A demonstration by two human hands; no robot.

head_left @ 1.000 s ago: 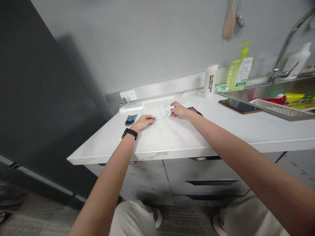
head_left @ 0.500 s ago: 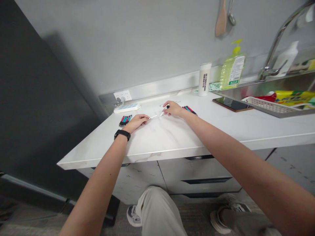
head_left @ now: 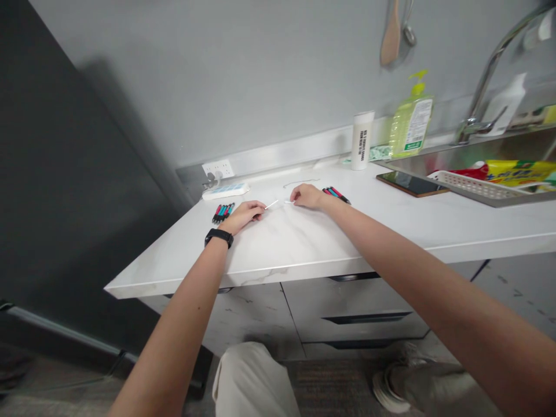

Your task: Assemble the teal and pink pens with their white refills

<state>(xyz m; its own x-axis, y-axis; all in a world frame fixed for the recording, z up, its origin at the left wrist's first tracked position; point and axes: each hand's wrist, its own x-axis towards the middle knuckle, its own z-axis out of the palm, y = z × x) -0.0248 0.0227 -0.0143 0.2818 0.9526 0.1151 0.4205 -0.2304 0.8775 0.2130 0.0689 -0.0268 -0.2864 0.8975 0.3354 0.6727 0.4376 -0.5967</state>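
Over the countertop, my left hand is closed with its fingertips pinching a thin white stick that looks like a pen refill, which points up and to the right. Facing it, my right hand is closed on a white pen barrel; only its white end shows, aimed left at the tip of the refill. A small gap separates the two parts. Beside my left hand lies a row of red, blue and black pens. A second group of similar pens lies behind my right wrist.
The white countertop meets a wall with a socket. A power strip lies at back left. At right are a white bottle, a soap bottle, a phone and a sink with a drain basket.
My right hand has turned the pen barrel, so its black part is now hidden and its white end points left toward the refill. My left hand has barely moved.
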